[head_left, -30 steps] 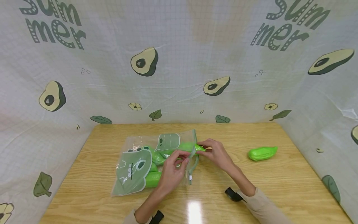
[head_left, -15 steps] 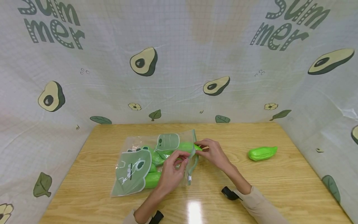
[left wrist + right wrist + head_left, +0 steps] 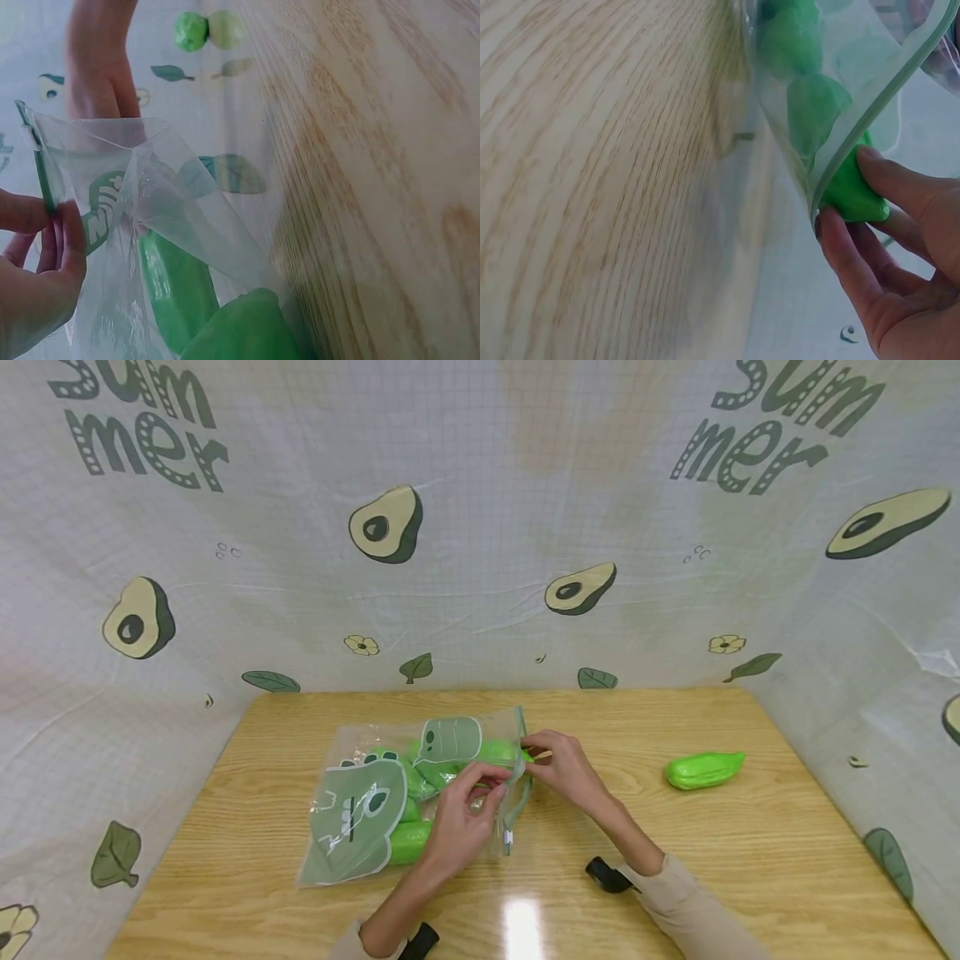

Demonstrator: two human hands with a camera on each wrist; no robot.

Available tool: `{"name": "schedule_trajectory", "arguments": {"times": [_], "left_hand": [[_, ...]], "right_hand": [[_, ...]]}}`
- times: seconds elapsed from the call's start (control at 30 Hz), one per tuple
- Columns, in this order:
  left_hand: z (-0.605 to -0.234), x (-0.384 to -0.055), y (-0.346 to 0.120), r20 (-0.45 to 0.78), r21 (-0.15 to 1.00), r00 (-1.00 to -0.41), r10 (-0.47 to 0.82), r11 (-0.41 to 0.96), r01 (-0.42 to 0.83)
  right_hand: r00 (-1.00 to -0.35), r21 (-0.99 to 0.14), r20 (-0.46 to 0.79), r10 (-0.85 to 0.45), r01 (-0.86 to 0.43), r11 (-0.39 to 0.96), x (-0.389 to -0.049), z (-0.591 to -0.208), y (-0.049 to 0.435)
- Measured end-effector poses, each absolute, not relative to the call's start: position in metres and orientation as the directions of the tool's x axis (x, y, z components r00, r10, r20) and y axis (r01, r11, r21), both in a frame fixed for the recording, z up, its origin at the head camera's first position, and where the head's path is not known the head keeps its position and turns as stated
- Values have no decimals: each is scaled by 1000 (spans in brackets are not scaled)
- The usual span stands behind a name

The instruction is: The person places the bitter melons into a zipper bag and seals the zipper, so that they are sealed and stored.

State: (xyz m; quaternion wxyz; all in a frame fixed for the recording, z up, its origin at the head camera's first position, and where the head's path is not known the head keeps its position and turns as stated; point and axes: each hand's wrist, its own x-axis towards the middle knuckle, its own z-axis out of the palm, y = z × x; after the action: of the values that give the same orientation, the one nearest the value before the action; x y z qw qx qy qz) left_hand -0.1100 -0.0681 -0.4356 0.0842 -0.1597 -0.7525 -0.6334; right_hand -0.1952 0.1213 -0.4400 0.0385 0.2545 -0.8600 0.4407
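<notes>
A clear zip bag (image 3: 360, 822) with a green monster print lies on its side, its mouth facing right. Several bright green vegetable-shaped pieces (image 3: 408, 842) show through its plastic. My left hand (image 3: 459, 818) pinches the green zip edge between thumb and fingers; the left wrist view shows this grip on the zip strip (image 3: 41, 169). At the mouth, my right hand (image 3: 568, 770) holds the end of a green vegetable-shaped piece (image 3: 853, 193), most of which is inside the bag. Thumb and fingers pinch its blunt tip in the right wrist view.
Another ridged green piece (image 3: 703, 771) with a pointed end lies alone on the right of the wooden table (image 3: 247, 777). A white slider (image 3: 508, 837) sits at the near end of the zip. A printed cloth (image 3: 480, 527) surrounds the table at the back and sides.
My right hand has moved left, carrying the green piece further into the bag, so less of it shows outside. The left hand keeps its place on the zip edge.
</notes>
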Motion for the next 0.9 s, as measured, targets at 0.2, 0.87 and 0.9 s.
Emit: {"name": "schedule_trajectory", "arguments": {"times": [0.2, 0.87, 0.9], "left_hand": [[-436, -111, -69, 339, 921, -931, 139, 151, 358], [-434, -110, -69, 353, 914, -926, 134, 162, 372], [-434, -111, -69, 355, 913, -925, 135, 163, 374]], "right_hand": [[-876, -753, 281, -393, -455, 475, -196, -441, 118], [-874, -766, 268, -406, -449, 460, -201, -441, 109], [-874, -766, 269, -405, -449, 459, -201, -441, 108]]}}
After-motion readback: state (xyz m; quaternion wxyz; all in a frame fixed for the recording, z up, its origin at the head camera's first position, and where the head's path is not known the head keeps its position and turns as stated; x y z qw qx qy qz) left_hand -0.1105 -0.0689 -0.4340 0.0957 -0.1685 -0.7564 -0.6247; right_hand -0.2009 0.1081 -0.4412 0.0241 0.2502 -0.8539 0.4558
